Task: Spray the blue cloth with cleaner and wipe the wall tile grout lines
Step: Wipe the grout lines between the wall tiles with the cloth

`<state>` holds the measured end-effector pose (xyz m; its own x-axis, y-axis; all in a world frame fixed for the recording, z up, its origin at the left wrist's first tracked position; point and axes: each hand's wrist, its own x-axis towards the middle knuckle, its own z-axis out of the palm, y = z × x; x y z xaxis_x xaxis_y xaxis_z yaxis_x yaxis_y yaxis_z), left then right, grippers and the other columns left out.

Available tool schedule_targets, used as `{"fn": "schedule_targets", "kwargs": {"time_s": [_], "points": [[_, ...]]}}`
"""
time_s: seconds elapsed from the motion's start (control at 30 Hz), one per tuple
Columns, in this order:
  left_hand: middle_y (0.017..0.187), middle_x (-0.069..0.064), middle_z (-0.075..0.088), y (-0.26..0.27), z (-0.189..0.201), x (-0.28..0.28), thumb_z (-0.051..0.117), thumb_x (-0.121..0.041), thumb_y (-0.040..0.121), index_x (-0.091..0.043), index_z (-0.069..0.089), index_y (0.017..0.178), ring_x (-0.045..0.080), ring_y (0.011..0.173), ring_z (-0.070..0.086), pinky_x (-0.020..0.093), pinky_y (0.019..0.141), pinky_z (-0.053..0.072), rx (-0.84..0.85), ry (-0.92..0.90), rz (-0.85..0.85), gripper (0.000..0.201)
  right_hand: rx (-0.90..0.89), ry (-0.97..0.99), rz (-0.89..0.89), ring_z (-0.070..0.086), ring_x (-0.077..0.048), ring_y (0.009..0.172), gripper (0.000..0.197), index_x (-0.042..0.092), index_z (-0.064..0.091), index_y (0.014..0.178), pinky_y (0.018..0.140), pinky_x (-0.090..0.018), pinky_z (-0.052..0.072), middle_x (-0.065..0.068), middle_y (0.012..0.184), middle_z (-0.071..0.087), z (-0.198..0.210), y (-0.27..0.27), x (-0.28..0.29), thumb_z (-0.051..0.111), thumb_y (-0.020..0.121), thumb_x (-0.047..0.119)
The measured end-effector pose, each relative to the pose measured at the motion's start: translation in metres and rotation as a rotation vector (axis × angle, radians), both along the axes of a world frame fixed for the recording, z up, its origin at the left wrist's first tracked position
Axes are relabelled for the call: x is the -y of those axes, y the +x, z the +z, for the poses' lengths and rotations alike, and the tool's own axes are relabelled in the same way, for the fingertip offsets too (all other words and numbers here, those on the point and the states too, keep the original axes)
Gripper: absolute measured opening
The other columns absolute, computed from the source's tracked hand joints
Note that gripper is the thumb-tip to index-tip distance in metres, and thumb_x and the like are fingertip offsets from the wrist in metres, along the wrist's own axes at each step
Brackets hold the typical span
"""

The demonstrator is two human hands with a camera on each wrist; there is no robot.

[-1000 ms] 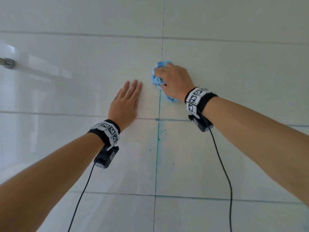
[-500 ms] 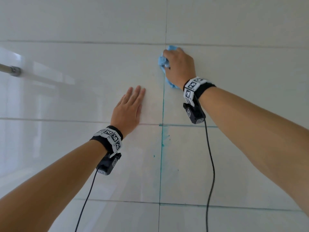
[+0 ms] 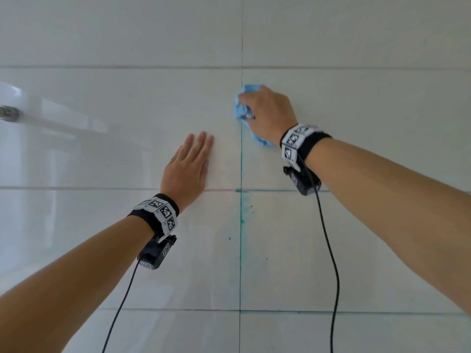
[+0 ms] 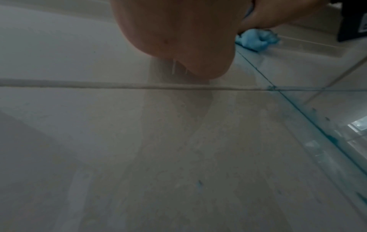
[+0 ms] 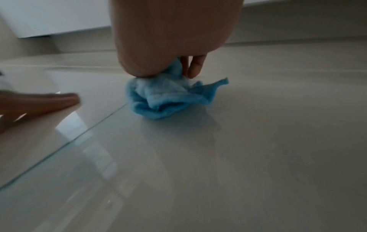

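No readable text shows; the wristbands (image 3: 163,212) carry only black-and-white square marker patterns, and the camera labels are too blurred.

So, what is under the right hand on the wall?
The right hand grips a crumpled blue cloth and presses it on the tile, at the vertical grout line. The stretch of grout beneath the cloth is covered, so its state cannot be seen.

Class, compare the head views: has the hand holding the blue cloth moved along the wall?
Yes. The right hand slid the blue cloth up the vertical grout line, then slightly back down, judged against the upper horizontal grout line.
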<state>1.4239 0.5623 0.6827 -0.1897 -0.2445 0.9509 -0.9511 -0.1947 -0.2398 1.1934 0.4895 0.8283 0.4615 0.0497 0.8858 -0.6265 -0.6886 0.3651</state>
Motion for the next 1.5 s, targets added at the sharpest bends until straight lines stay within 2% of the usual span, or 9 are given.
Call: {"fn": "schedule_targets", "kwargs": {"time_s": [0.13,0.3,0.4,0.57,0.7,0.83,1.03,1.3,1.5], "points": [[0.170,0.004,0.028,0.000,0.000,0.001,0.035,-0.025,0.113,-0.016,0.023,0.165,0.029,0.158,0.021,0.041,0.128,0.026,0.007,-0.005,0.006,0.054,0.078,0.004,-0.009,0.065,-0.026,0.110,0.016,0.022,0.061,0.094,0.081,-0.042,0.058,-0.001,0.112,0.068,0.032,0.009,-0.013,0.058,0.084,0.009],[0.169,0.005,0.031,-0.002,-0.002,0.002,0.037,-0.022,0.112,-0.015,0.027,0.164,0.031,0.157,0.025,0.042,0.126,0.029,-0.016,-0.028,-0.015,0.054,0.121,0.035,0.009,0.064,-0.029,0.097,0.017,0.017,0.065,0.100,0.069,-0.035,0.044,-0.007,0.108,0.064,0.013,0.017,-0.013,0.059,0.087,0.009],[0.168,0.005,0.032,-0.003,-0.001,0.002,0.038,-0.022,0.111,-0.016,0.028,0.164,0.031,0.157,0.026,0.043,0.126,0.030,-0.032,-0.028,-0.028,0.054,0.091,0.040,0.056,0.066,-0.031,0.084,0.016,0.017,0.065,0.097,0.065,-0.036,0.048,-0.008,0.103,0.062,-0.017,0.015,-0.010,0.060,0.086,0.008],[0.168,0.008,0.033,-0.008,-0.001,0.000,0.040,-0.019,0.110,-0.014,0.029,0.163,0.034,0.156,0.027,0.044,0.125,0.031,-0.049,-0.010,-0.039,0.055,-0.198,-0.096,0.115,0.069,-0.029,0.085,0.032,0.020,0.071,0.112,0.066,-0.037,0.057,-0.005,0.108,0.072,-0.091,0.002,0.013,0.052,0.086,0.016],[0.168,0.007,0.033,-0.005,-0.001,-0.003,0.040,-0.020,0.110,-0.014,0.029,0.163,0.034,0.156,0.027,0.044,0.123,0.034,-0.037,0.000,-0.032,0.054,-0.346,-0.187,0.061,0.066,-0.028,0.082,0.037,0.020,0.070,0.112,0.066,-0.040,0.055,-0.003,0.100,0.072,-0.084,-0.007,0.015,0.045,0.086,0.021],[0.169,0.006,0.029,-0.006,-0.002,-0.002,0.035,-0.023,0.112,-0.015,0.026,0.164,0.032,0.157,0.024,0.042,0.126,0.028,-0.041,0.003,-0.020,0.054,0.005,-0.011,0.028,0.070,-0.031,0.099,0.027,0.027,0.068,0.109,0.080,-0.043,0.059,-0.003,0.121,0.068,-0.027,-0.007,0.004,0.057,0.086,0.019],[0.170,0.005,0.028,-0.004,-0.002,-0.001,0.032,-0.025,0.112,-0.016,0.024,0.165,0.031,0.158,0.022,0.041,0.126,0.029,-0.044,0.004,-0.014,0.054,0.183,0.012,0.033,0.063,-0.018,0.099,0.012,0.020,0.065,0.090,0.066,-0.029,0.040,0.005,0.101,0.065,0.009,0.000,-0.003,0.060,0.087,0.009],[0.168,0.006,0.032,-0.008,-0.006,0.001,0.038,-0.019,0.110,-0.015,0.029,0.163,0.034,0.156,0.027,0.044,0.124,0.033,-0.057,-0.038,-0.026,0.055,0.033,0.041,0.129,0.066,-0.035,0.073,0.026,0.020,0.069,0.102,0.060,-0.040,0.054,-0.009,0.098,0.066,-0.087,0.003,0.008,0.064,0.079,0.008],[0.167,0.007,0.034,-0.012,-0.006,-0.001,0.039,-0.017,0.109,-0.014,0.031,0.163,0.034,0.155,0.029,0.045,0.119,0.038,-0.067,-0.038,-0.037,0.054,-0.257,-0.174,0.099,0.069,-0.025,0.088,0.030,0.015,0.075,0.103,0.063,-0.033,0.053,-0.001,0.108,0.076,-0.116,-0.007,0.014,0.071,0.075,0.007]]}}
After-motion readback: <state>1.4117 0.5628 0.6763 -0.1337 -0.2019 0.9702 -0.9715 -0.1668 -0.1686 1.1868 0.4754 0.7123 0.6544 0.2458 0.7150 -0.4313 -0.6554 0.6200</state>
